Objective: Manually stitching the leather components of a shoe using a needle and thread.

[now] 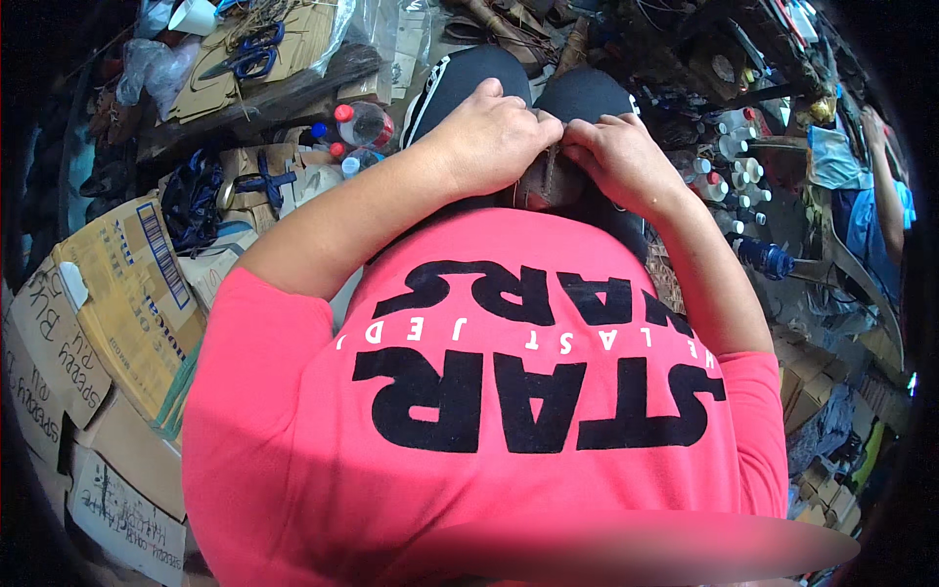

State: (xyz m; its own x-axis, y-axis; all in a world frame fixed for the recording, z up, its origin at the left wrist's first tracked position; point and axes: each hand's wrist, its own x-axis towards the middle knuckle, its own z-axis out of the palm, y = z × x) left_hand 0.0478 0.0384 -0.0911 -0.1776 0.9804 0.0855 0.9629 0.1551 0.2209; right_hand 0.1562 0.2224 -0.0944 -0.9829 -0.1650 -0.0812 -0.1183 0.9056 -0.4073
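Both hands meet over my lap, between my knees in dark trousers. My left hand is closed, its thumb and fingers pressed together at the inner edge. My right hand is closed too, fingertips bent inward and almost touching the left ones. Just below the fingertips, a brown leather-like piece with a dark ridge or seam sits between my thighs; its far part is covered by the hands. Whatever the fingers pinch is too small or hidden to make out.
Blue-handled scissors lie on cardboard at the upper left. Plastic bottles stand near my left knee; several capped bottles crowd the right. Cardboard boxes are stacked at left. Another person's arm shows at far right.
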